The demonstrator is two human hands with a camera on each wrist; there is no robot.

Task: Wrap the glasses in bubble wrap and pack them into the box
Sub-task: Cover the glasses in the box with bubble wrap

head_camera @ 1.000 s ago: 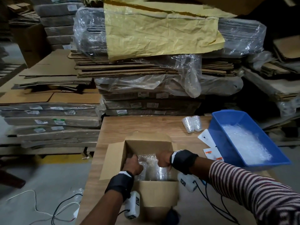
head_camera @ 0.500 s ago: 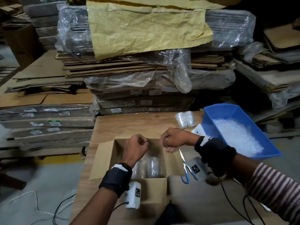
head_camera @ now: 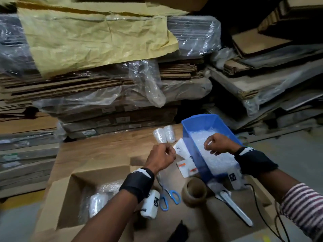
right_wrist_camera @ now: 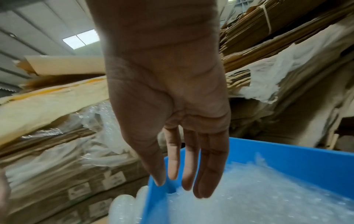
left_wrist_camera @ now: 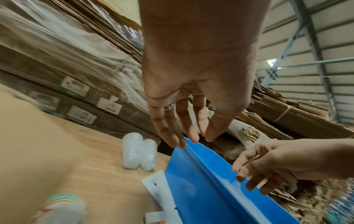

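A: At the table's near-left corner, box open, wrapped glasses inside; two more wrapped at far edge, unpacked

B: Hands?

A: Right hand over bubble wrap in the bin, left hand beside it, both loose-fingered, empty

B: Labels?

A: Carton stickers, unreadable

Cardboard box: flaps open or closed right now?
Open. The head view shows the cardboard box with flaps folded outward, and bubble-wrapped glasses visible inside.

right hand – over blue bin | left hand – beside it
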